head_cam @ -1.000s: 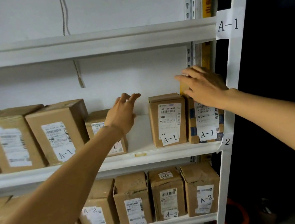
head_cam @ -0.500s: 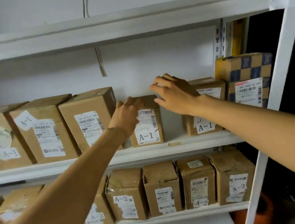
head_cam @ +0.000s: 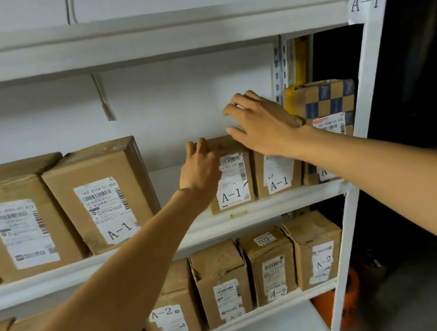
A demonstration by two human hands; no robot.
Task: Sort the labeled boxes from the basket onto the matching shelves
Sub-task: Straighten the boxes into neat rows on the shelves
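Note:
A small brown box labelled A-1 (head_cam: 234, 188) stands on the A-1 shelf (head_cam: 290, 200). My left hand (head_cam: 200, 165) presses against its upper left side with fingers extended. A second A-1 box (head_cam: 280, 180) stands touching it on the right. My right hand (head_cam: 261, 125) lies over the top of that second box, fingers spread and holding nothing. To its right, against the post, stands a blue-checkered box (head_cam: 323, 104).
Two larger A-1 boxes (head_cam: 100, 197) fill the shelf's left part, with a gap between them and my left hand. Several A-2 boxes (head_cam: 270, 267) line the shelf below. A white post with an A-1 tag (head_cam: 365, 1) bounds the right side. Something orange (head_cam: 351, 293) sits on the floor.
The small A-1 box has slid right under my left hand until it touches the second A-1 box. My right hand moved back right over that second box.

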